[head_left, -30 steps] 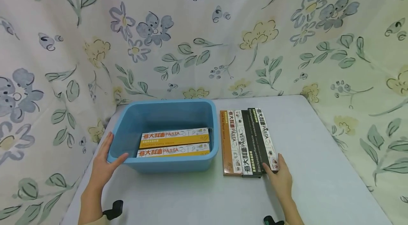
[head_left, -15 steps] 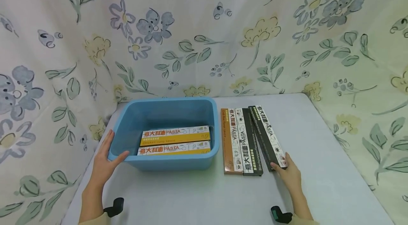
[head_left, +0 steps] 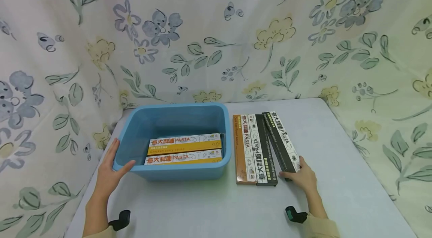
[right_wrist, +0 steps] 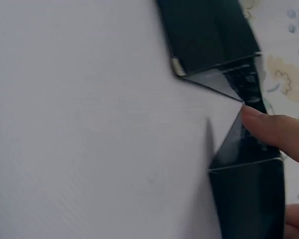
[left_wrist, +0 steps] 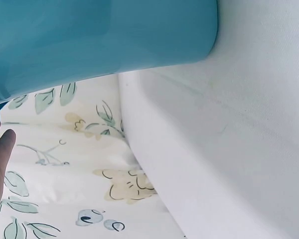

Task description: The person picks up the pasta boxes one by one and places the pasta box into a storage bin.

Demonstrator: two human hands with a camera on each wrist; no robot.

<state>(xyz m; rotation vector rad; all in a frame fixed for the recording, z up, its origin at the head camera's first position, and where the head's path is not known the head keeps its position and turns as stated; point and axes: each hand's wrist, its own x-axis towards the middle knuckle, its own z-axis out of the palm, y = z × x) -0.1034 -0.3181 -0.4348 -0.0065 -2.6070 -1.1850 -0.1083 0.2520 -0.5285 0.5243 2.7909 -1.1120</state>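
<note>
My left hand (head_left: pixel 109 170) rests at the front left corner of a blue plastic bin (head_left: pixel 179 175). Its fingers lie straight along the outer side and its thumb points over the front rim. In the left wrist view, fingertips (left_wrist: pixel 4 144) show beside the bin wall (left_wrist: pixel 104 45). At the near end of a black pasta box (head_left: pixel 282 144), my right hand (head_left: pixel 303 178) spans the width, thumb at the left edge, fingers at the right. That box is slanted away from the dark pasta box (head_left: pixel 262 155) beside it. In the right wrist view the thumb (right_wrist: pixel 269 127) is by dark box ends (right_wrist: pixel 249 199).
Inside the bin lie yellow-and-white pasta boxes (head_left: pixel 183 145). A brown-edged pasta box (head_left: pixel 243 155) lies flat at the left of the row, right of the bin. White cloth covers the table (head_left: pixel 341 155). A floral curtain (head_left: pixel 216 35) hangs behind and at both sides.
The rightmost black box has swung rightward at its near end, opening a narrow gap to its neighbour. The right hand moved right with it, then its thumb shifted leftward. The left hand stays put.
</note>
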